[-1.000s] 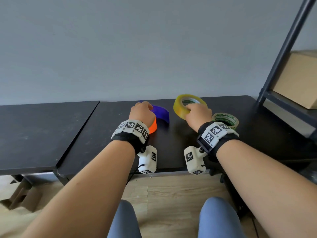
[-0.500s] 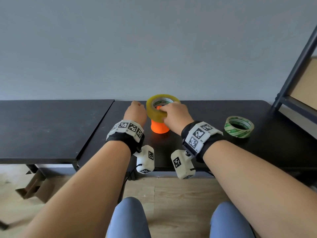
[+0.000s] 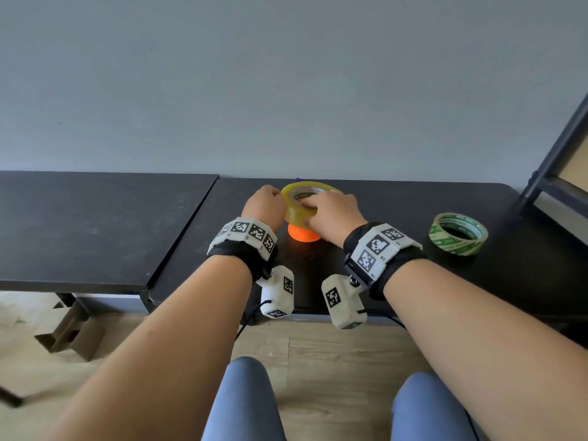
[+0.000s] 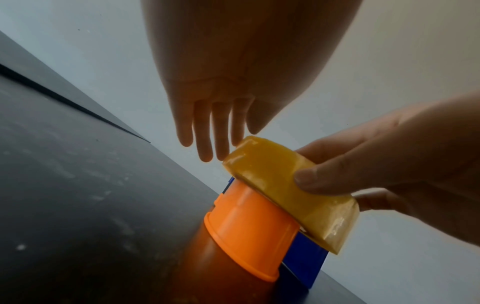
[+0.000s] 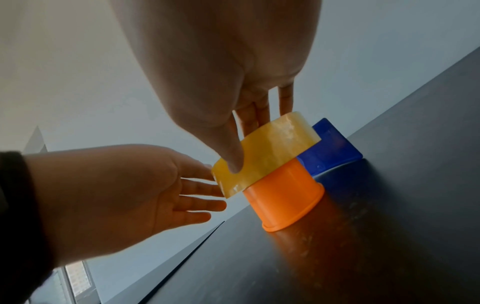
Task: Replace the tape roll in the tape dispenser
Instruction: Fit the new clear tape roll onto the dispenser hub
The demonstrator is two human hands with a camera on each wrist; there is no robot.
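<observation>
A yellow tape roll point(image 3: 296, 210) sits tilted on the orange hub point(image 3: 302, 233) of the tape dispenser, which stands on the black table point(image 3: 397, 218). My right hand point(image 3: 331, 214) pinches the roll, thumb on its outer wall point(image 5: 275, 148) and fingers over the top. My left hand point(image 3: 264, 202) is at the roll's left edge with straight fingers point(image 4: 207, 127), holding nothing. The left wrist view shows the roll point(image 4: 270, 179) slanting across the hub point(image 4: 249, 230). The dispenser's blue body point(image 5: 332, 148) sticks out behind the hub.
A green-printed tape roll point(image 3: 458, 233) lies flat on the table to the right. A black shelf post point(image 3: 553, 148) rises at the far right. A second black table point(image 3: 95, 224) adjoins on the left. The wall stands right behind the dispenser.
My right hand has carried the yellow roll leftward and lowered it onto the orange hub. My left hand has let go of the dispenser and now lies open beside the roll.
</observation>
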